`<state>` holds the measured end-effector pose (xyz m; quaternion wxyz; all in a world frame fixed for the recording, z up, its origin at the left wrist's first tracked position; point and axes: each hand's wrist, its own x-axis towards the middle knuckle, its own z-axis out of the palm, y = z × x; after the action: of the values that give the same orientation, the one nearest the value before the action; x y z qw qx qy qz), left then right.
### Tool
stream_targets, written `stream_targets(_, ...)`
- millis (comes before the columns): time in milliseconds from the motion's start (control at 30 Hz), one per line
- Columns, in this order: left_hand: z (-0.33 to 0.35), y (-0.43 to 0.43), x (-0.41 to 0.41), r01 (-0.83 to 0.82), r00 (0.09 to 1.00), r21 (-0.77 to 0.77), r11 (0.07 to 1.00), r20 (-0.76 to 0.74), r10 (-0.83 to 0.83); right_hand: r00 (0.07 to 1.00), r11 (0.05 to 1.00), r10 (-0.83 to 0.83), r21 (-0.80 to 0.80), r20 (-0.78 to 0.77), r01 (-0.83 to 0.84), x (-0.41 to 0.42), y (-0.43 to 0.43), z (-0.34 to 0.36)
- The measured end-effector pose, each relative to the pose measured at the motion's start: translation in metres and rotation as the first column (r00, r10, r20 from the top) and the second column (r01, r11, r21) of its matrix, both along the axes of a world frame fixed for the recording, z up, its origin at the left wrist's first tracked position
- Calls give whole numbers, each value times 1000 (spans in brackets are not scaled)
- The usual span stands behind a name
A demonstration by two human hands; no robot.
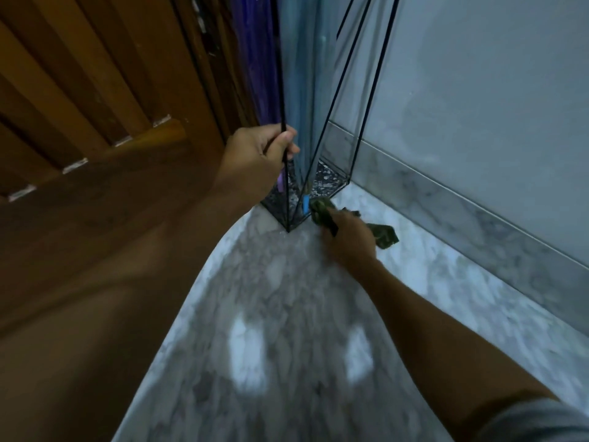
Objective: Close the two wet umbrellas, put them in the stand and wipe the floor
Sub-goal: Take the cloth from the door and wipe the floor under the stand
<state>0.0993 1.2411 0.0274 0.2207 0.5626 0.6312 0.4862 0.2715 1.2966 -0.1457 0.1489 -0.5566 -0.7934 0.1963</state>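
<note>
Wood of a slatted door (95,90) fills the upper left of the frame. Just right of it, the left hand (255,154) curls its fingers round one black upright of the wire stand (331,179) at centre. Both umbrellas sit closed inside it, the purple umbrella (255,59) at top centre and the blue umbrella (301,74) beside it, tips down. Right of the stand's near corner, the right hand (350,239) clutches a green cloth (387,239) pressed to the marble floor (287,314). Wiping looks to be the step in hand. To do it well, hold the upright firm so the light frame does not tip. Work the cloth tight along the base edge and toward the skirting (478,212) at right. Then sweep the lower frame, where pale glare may hide water.
</note>
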Motion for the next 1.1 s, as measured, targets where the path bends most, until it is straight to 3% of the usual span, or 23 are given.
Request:
stream_targets(133, -1, -2, 1, 1, 1000, 11, 1000, -13, -1, 986, 984, 166, -67, 6, -165, -17, -49, -6)
stream_targets(233, 0, -1, 2, 11, 1000, 49, 999, -13, -10, 976, 978, 205, -53, 70, -201, -13, -50, -6)
stream_targets(400, -36, -16, 2, -144, 950, 93, 985, -266, 164, 998, 999, -33, 27, 60, 31, 25, -16, 0)
stream_targets(467, -74, -33, -3, -226, 935, -45, 973, -291, 204, 995, 1000, -27, -14, 95, 28, 33, -10, -3)
stream_targets(533, -108, -55, -11, -245, 947, -324, 914, -283, 153, 998, 999, -16, -36, 63, 19, 30, -16, -6)
stream_targets(667, -154, -96, -36, -331, 893, -673, 662, -451, -12, 999, 1000, 2, 1, -37, -2, 5, -53, -9)
stream_targets(733, -162, -107, -42, -376, 849, -719, 585, -520, -93, 998, 999, 53, -3, -21, -53, -11, -74, -15)
stream_targets(933, -163, -108, -55, -337, 830, -700, 630, -537, -153, 964, 963, 267, -44, 9, -266, -36, -107, -22)
stream_targets(1100, -165, -109, -83, -364, 820, -720, 591, -548, -163, 972, 985, 161, 32, 171, -169, -6, -120, -21)
